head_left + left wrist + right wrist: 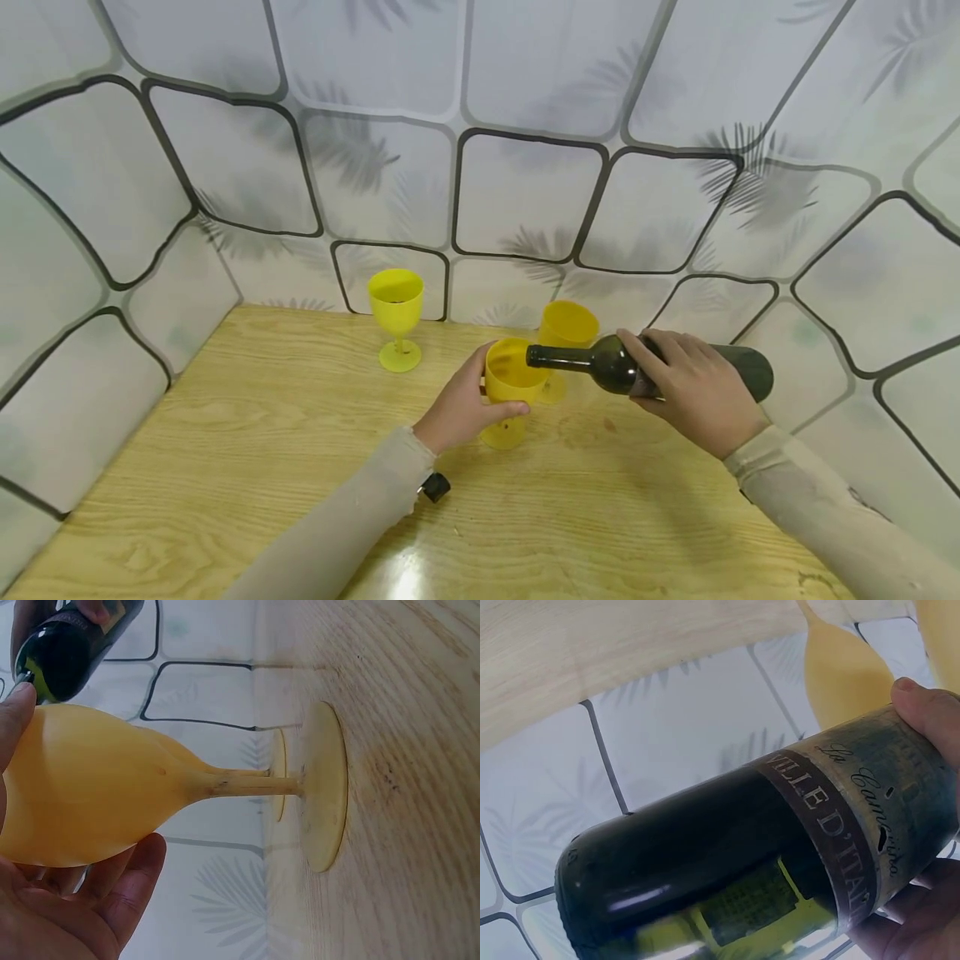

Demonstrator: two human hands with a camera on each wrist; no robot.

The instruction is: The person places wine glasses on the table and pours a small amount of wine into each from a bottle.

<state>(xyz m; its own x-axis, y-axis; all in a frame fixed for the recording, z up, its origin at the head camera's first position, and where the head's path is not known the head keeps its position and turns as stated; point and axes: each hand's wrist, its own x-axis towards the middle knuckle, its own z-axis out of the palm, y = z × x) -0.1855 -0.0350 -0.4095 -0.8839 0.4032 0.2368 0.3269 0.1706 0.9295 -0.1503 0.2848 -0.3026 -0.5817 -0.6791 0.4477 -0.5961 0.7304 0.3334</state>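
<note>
My left hand [468, 402] holds the bowl of a yellow goblet [516, 385], thumb on the near side and fingers around the far side. In the left wrist view, the goblet's round base [324, 787] stands on the wooden table. My right hand [693, 385] grips a dark green wine bottle [750, 371] around its labelled body. Tilted nearly level, the bottle has its mouth over the rim of the held goblet. The label [855, 817] shows in the right wrist view. Whether liquid flows from the mouth cannot be made out.
A second orange-yellow goblet [570, 323] stands just behind the bottle's neck, partly hidden. Farther left, a brighter yellow goblet [396, 312] stands near the patterned wall [532, 196]. The wooden table [225, 450] meets walls at the back and both sides.
</note>
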